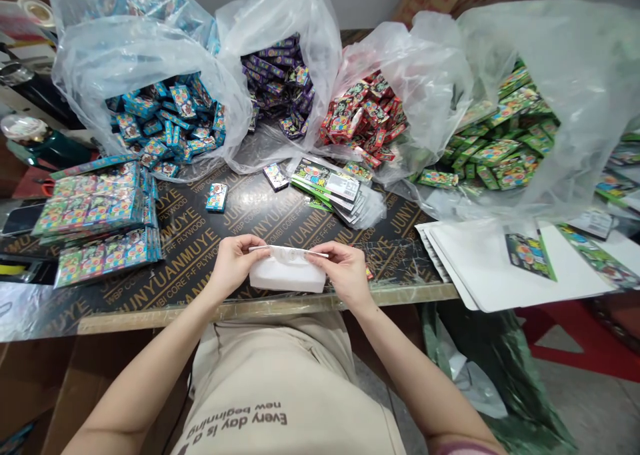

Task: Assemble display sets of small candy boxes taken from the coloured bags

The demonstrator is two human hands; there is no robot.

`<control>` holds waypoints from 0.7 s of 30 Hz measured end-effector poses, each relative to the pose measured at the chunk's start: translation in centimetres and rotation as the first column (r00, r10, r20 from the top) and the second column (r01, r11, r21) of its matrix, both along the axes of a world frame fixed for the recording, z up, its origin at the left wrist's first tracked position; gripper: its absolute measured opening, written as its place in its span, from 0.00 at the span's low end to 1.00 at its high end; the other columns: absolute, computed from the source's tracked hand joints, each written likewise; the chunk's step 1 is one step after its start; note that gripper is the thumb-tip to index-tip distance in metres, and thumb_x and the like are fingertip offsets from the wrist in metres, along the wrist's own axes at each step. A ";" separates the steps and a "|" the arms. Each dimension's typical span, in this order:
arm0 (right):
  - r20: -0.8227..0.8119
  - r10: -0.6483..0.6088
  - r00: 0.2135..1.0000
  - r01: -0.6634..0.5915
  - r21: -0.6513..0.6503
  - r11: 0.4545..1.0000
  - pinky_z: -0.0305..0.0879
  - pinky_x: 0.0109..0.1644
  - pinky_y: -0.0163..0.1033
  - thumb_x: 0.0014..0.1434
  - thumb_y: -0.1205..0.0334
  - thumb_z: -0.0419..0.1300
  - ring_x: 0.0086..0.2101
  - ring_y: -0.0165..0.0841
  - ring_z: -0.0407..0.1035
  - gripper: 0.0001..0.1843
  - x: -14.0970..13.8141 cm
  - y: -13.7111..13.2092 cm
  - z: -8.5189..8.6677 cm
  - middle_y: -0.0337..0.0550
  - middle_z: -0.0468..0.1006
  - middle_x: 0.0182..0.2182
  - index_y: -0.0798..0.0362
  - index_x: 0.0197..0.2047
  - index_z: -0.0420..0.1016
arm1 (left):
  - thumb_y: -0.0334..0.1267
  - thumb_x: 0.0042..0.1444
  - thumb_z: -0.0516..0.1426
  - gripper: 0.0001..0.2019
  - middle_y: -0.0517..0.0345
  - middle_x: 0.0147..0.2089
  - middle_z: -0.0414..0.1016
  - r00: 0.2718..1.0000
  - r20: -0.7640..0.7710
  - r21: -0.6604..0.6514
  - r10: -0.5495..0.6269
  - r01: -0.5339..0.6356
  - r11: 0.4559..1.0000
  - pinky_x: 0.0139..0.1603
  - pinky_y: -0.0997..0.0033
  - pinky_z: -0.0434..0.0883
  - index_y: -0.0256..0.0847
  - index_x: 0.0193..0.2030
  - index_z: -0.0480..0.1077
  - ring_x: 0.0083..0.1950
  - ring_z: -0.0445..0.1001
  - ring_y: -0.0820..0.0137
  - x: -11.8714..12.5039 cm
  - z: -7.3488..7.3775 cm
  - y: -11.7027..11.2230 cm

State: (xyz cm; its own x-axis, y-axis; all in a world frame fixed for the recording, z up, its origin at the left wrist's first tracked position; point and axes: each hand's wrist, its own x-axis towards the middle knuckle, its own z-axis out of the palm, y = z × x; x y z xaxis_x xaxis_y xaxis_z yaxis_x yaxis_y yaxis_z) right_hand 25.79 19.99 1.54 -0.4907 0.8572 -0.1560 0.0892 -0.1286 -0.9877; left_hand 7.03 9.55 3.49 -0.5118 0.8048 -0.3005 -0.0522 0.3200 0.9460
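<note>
the flat white paper-like packet (287, 273) lies low in the middle of the frame, at the near edge of the dark printed plywood surface (210, 242). its long axis runs left to right across the picture, and its thin upper edge faces up and away from the person. the left hand (231, 263) pinches the packet's upper left end between thumb and fingers, closed narrow on it; the right hand (345, 268) pinches the upper right end the same way. both forearms come up from the bottom of the frame and angle inward, wrists near the surface's edge.

past the hands, in the middle of the frame, a small blue carton (217, 196) and a small purple carton (276, 176) lie loose, with a fanned stack of green printed cards (327, 187) just right of them. across the top stand four clear plastic bags: blue boxes (165, 125) at upper left, purple boxes (280, 82), red boxes (365, 118), and green boxes (500, 145) at right. bundled wrapped packs (95, 218) sit at left, white sheets (490, 268) at right. nothing lies between the hands and the packet.
</note>
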 end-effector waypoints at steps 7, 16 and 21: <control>0.031 0.056 0.998 -0.055 -0.034 0.998 0.60 0.26 0.34 0.46 0.51 0.69 0.22 0.27 0.64 0.14 0.0 0.9 -0.9 0.39 0.77 0.22 0.54 0.28 0.80 | 0.41 0.38 0.66 0.12 0.59 0.21 0.73 0.998 0.064 -0.024 0.027 -0.026 0.999 0.23 0.78 0.59 0.34 0.25 0.76 0.22 0.65 0.76 -0.3 -0.9 0.0; 0.117 0.213 0.970 -0.225 0.100 0.969 0.66 0.34 0.37 0.49 0.58 0.65 0.26 0.31 0.69 0.07 -1.0 1.4 -0.3 0.41 0.78 0.24 0.53 0.26 0.78 | 0.40 0.41 0.66 0.10 0.58 0.25 0.76 0.999 -0.025 -0.002 -0.037 0.037 0.999 0.26 0.76 0.62 0.35 0.27 0.76 0.25 0.68 0.73 0.0 -0.7 0.0; 0.170 0.285 0.943 -0.321 0.247 0.914 0.67 0.38 0.39 0.55 0.59 0.61 0.31 0.32 0.70 0.09 -1.1 1.6 -0.6 0.41 0.78 0.29 0.51 0.36 0.81 | 0.42 0.42 0.65 0.11 0.60 0.21 0.71 0.997 -0.045 -0.020 -0.059 0.058 0.998 0.23 0.77 0.58 0.34 0.25 0.76 0.22 0.65 0.76 -0.5 -1.2 -0.2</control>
